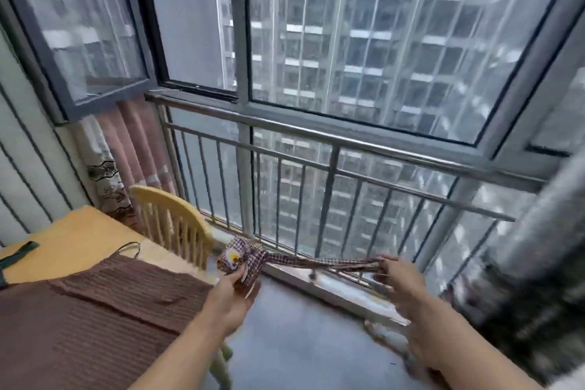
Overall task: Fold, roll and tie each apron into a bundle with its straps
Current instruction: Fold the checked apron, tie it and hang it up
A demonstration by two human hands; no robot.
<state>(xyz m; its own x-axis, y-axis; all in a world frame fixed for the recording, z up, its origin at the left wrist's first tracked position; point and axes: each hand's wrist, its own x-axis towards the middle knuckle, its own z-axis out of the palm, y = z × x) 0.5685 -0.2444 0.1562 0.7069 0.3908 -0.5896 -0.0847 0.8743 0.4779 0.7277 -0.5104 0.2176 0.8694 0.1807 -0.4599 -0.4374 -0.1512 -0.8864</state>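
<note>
Hands at work on a balcony: the left hand [235,286] grips a rolled checked apron bundle [240,258], fingers curled around the underside of the roll, which is held in the air just past the edge of the table [72,244] and in front of the metal railing [332,165]. The bundle's checked straps [319,262] run out taut to the right, where the right hand [400,277] pinches their far ends between curled fingertips; motion blur softens that hand, so the exact finger placement is unclear. A strap already circles the middle of the roll, with a yellow and white printed patch showing on its left end. On the table, a brown ribbed apron [104,304] lies spread flat on a yellow cover, its thin neck loop [128,248] resting near the far edge, and a dark green strap [17,253] lies at the left side. A pale yellow wooden chair [172,218] stands between table and railing. Beyond the glass, a high-rise block [380,41] fills the view, and an open window sash [79,25] swings inward at upper left. Blurred grey fabric [535,256] hangs at the right edge.
</note>
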